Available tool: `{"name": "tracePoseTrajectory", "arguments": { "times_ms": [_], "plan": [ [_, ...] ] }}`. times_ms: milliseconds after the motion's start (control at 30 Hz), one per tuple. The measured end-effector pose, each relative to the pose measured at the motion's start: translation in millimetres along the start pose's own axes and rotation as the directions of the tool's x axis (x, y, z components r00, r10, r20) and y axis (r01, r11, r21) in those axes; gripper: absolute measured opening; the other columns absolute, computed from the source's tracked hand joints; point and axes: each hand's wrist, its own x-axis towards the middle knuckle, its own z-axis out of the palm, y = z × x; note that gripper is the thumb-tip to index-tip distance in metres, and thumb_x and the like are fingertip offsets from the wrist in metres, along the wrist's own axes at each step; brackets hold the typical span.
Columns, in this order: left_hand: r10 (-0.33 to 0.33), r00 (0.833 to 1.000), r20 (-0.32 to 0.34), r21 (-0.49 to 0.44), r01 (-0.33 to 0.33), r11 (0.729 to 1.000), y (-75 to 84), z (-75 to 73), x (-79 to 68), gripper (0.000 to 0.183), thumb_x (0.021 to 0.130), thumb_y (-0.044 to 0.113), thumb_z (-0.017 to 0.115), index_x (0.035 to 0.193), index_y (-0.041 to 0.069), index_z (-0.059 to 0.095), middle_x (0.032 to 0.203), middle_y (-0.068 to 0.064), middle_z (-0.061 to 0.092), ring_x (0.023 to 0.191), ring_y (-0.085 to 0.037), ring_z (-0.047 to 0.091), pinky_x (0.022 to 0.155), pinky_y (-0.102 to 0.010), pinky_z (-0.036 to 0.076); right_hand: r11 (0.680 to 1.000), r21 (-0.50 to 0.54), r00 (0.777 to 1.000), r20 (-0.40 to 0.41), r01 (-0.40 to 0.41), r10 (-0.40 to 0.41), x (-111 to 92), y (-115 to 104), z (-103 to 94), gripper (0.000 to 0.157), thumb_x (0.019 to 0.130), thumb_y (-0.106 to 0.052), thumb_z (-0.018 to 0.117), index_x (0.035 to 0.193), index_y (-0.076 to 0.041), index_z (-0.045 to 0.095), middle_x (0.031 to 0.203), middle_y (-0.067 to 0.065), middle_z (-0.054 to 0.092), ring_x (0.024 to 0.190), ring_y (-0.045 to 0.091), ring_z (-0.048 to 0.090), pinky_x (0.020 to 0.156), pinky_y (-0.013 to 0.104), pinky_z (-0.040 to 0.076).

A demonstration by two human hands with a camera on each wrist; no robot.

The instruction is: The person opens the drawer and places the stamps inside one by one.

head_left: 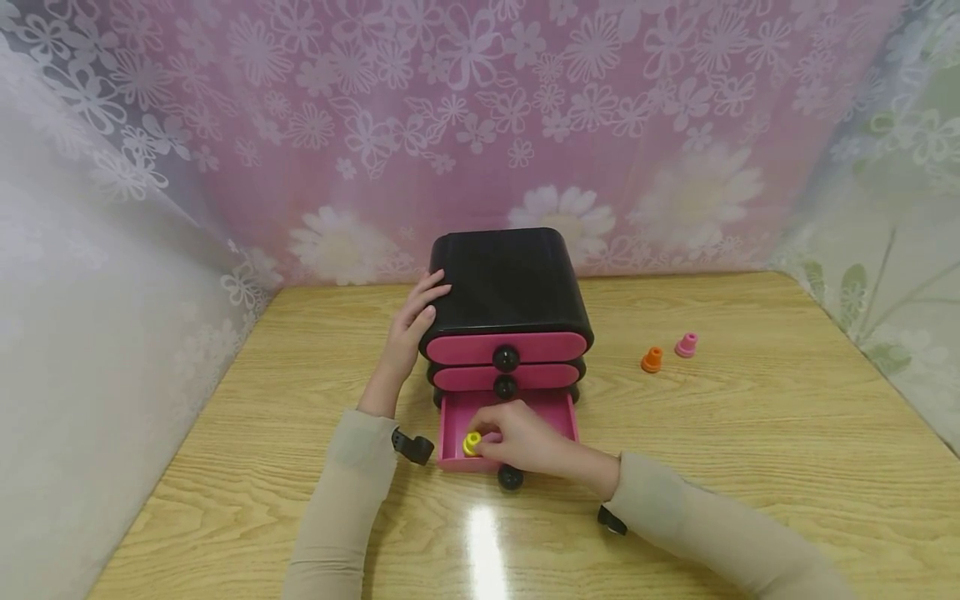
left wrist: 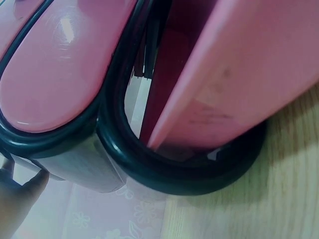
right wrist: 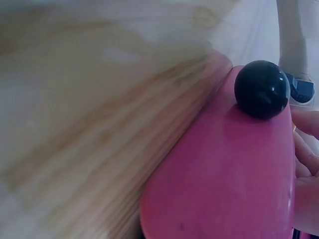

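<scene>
A small black drawer cabinet (head_left: 510, 275) with pink drawer fronts stands on the table. Its bottom drawer (head_left: 457, 408) is pulled out, while the two upper ones are closed. My left hand (head_left: 411, 327) rests on the cabinet's left side, fingers extended onto the top edge; the left wrist view catches its fingers (left wrist: 31, 188) at the cabinet wall. Inside the pulled-out drawer, my right hand (head_left: 521, 437) pinches a small yellow stepped cone (head_left: 472, 443) at the front left corner. In the right wrist view the drawer front and its black knob (right wrist: 261, 89) hide most of that hand.
To the right of the cabinet, an orange cone (head_left: 652, 360) and a pink cone (head_left: 686, 345) stand on the wooden table (head_left: 720, 450). Flowered cloth (head_left: 480, 125) hangs behind the table and along both sides.
</scene>
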Motion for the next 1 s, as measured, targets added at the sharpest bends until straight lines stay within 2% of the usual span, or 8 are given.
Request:
{"name": "tracePoseTrajectory", "arguments": {
  "times_ms": [200,433,600,667,767,900,1000],
  "plan": [
    [-0.001,1.000,-0.001,0.006,0.001,1.000,-1.2,-0.2,0.2,0.034,0.087,-0.005,0.033,0.116,-0.020,0.042,0.134,-0.031,0.027,0.133,-0.024,0.010,0.105,-0.039,0.008,1.000,-0.013,1.000,0.005,0.000,0.000,5.5,-0.7,3.2,0.013,0.073,-0.002,0.065,0.086,-0.005,0.066,0.077,-0.001,0.064,0.066,0.003,0.053,0.062,0.021,0.047],
    [0.016,1.000,0.000,-0.003,-0.016,1.000,0.3,0.8,0.2,0.034,0.085,-0.008,0.031,0.115,-0.022,0.041,0.133,-0.033,0.027,0.131,-0.035,0.008,0.105,-0.041,0.009,1.000,-0.024,1.000,0.027,0.005,-0.005,10.6,1.2,7.2,0.011,0.073,-0.003,0.066,0.085,-0.005,0.065,0.079,0.000,0.065,0.077,0.008,0.060,0.069,0.021,0.049],
    [0.020,1.000,-0.002,-0.017,-0.020,1.000,-8.6,-2.0,-0.7,0.034,0.086,-0.008,0.032,0.116,-0.019,0.043,0.134,-0.029,0.029,0.132,-0.030,0.009,0.105,-0.040,0.009,0.999,-0.044,1.000,0.025,0.019,-0.018,13.5,3.8,8.6,0.012,0.072,-0.002,0.067,0.084,-0.004,0.066,0.078,0.001,0.065,0.077,0.010,0.061,0.069,0.021,0.048],
    [0.020,1.000,-0.002,-0.028,-0.020,0.999,-16.0,-3.9,-1.2,0.034,0.088,-0.002,0.034,0.117,-0.017,0.045,0.136,-0.025,0.030,0.133,-0.025,0.010,0.105,-0.039,0.009,0.999,-0.044,0.999,0.038,0.007,-0.006,14.4,4.4,9.1,0.012,0.072,-0.003,0.067,0.085,-0.004,0.066,0.079,0.000,0.065,0.078,0.010,0.061,0.069,0.021,0.048],
    [0.027,1.000,-0.003,-0.038,-0.027,0.999,-27.7,-6.3,-1.7,0.040,0.092,0.015,0.040,0.119,-0.014,0.046,0.137,-0.020,0.032,0.133,-0.022,0.011,0.106,-0.037,0.009,0.999,-0.047,0.999,0.054,0.001,0.001,15.4,4.4,9.7,0.012,0.073,-0.004,0.067,0.085,-0.004,0.066,0.080,0.001,0.065,0.076,0.010,0.062,0.068,0.022,0.049],
    [0.050,0.999,-0.007,-0.033,-0.050,0.998,-35.6,-7.1,-1.4,0.051,0.091,0.031,0.043,0.119,-0.012,0.047,0.137,-0.019,0.033,0.132,-0.033,0.009,0.105,-0.038,0.009,0.997,-0.071,0.998,0.055,0.009,-0.005,16.9,5.2,10.5,0.013,0.073,-0.004,0.067,0.086,-0.004,0.066,0.081,0.001,0.065,0.075,0.011,0.062,0.068,0.022,0.049],
    [0.055,0.998,-0.011,-0.029,-0.056,0.998,-36.7,-7.2,-1.0,0.054,0.091,0.034,0.043,0.118,-0.012,0.048,0.136,-0.020,0.033,0.131,-0.036,0.008,0.105,-0.038,0.010,0.996,-0.088,0.999,0.054,0.007,-0.002,17.5,5.5,10.6,0.014,0.073,-0.005,0.067,0.087,-0.005,0.067,0.082,0.001,0.065,0.075,0.011,0.061,0.068,0.023,0.049]
  ]
}}
